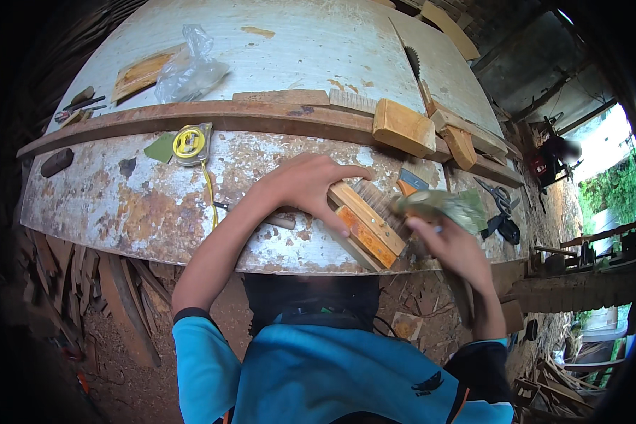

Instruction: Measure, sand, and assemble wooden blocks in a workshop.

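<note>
Left hand point(311, 187) flat, fingers spread, pinning orange-faced rectangular wooden block point(367, 226) steady on rusty white tabletop point(120, 205); right hand point(449, 244) gripping blurred greenish sanding pad point(438, 206).

Soft daylight enters from the bright, overexposed opening at right — the worktop point(191, 205) is evenly lit. Fisheye bending and dark vignetting mark the edges; the right hand point(449, 247) is motion-blurred.

A single head-worn fisheye camera is looking steeply down from above the person's chest, facing forward over a worn, rust-stained workbench point(120, 205) whose straight edges are bending toward the rim. It is sitting close: the left hand point(300, 187) and right hand point(451, 247) are filling the middle, with both forearms entering from the lower edge. The wide lens is also taking in the dirt floor point(113, 311) below and a bright yard point(608, 177) at far right.
</note>
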{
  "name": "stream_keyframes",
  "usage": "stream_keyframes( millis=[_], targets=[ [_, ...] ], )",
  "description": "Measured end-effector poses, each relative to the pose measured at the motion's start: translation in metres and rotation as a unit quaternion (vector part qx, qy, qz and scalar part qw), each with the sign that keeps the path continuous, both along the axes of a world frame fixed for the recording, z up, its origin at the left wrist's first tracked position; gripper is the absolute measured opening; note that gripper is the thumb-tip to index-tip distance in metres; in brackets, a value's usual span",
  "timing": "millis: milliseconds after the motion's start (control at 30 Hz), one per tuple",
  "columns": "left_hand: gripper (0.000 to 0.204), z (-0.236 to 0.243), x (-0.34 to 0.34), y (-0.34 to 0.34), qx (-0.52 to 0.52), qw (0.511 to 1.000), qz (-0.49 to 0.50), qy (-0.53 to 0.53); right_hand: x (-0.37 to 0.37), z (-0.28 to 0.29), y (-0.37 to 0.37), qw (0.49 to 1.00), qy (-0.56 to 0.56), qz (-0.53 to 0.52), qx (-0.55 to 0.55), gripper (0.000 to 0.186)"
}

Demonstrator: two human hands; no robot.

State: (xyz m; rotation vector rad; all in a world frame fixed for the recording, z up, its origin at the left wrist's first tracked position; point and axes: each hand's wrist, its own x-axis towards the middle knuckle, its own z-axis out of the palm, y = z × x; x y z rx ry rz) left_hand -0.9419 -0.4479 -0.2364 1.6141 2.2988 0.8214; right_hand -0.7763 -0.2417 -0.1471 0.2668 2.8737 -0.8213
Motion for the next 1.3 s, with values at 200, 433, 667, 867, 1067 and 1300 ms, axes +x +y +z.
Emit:
stream_keyframes(
  millis=[200,433,667,867,1067,1300],
  targets=[
    [0.096,-0.008,0.001,0.0,0.035,0.999,0.002,-0.003,-0.001,0.004,-0.001,0.997,-0.012,-0.065,-0.033,0.058],
    [0.097,-0.006,0.003,0.001,0.011,1.0,0.01,-0.012,0.011,0.003,0.008,0.993,-0.012,-0.117,-0.028,0.061],
    [0.099,-0.011,0.002,-0.004,0.036,0.999,0.016,-0.034,0.013,0.005,0.003,0.997,-0.03,-0.067,-0.002,0.053],
    [0.098,-0.011,-0.001,0.0,0.057,0.998,0.001,-0.016,0.015,0.006,-0.002,0.998,-0.053,0.007,0.044,0.049],
    [0.092,-0.009,0.001,-0.008,0.063,0.998,0.001,-0.018,0.015,-0.008,-0.013,0.993,-0.021,-0.084,0.084,0.046],
    [0.094,-0.009,-0.001,0.001,0.071,0.997,-0.01,0.013,0.015,-0.014,-0.004,0.989,-0.064,-0.124,0.047,0.05]
  ],
)
